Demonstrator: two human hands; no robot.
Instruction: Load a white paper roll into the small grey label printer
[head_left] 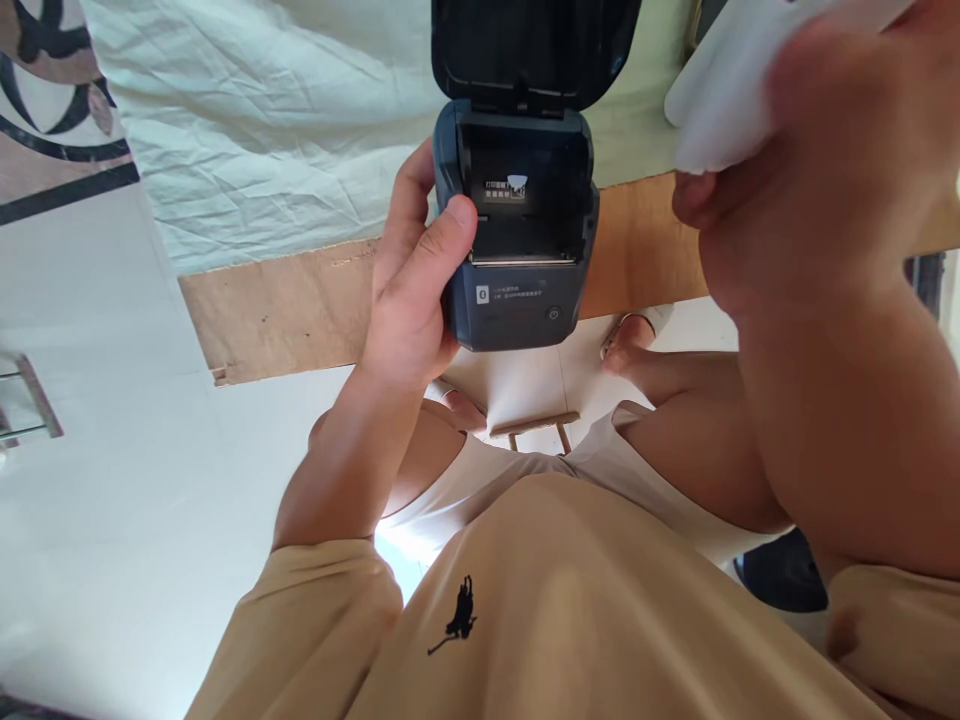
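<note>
My left hand [412,290] is wrapped round the left side of a dark blue-black portable label printer [510,305], thumb on its rim. The printer's black lid [532,50] stands open at the top, so its hollow compartment shows, with a printed sticker and a small white patch inside. A power button and a Bluetooth mark are on its front face. Up at the right, my right hand [832,180] is closed on a white tissue-like sheet [724,110]. Motion blurs that hand, and part of the white sheet is hidden behind its fingers.
A table with a pale green cloth [285,120] and a bare wooden edge [285,310] lies beyond the printer. Below are my legs and a wooden stool-like frame [534,424] on the white tiled floor [135,520]. A metal-and-glass rack [37,400] stands at the left.
</note>
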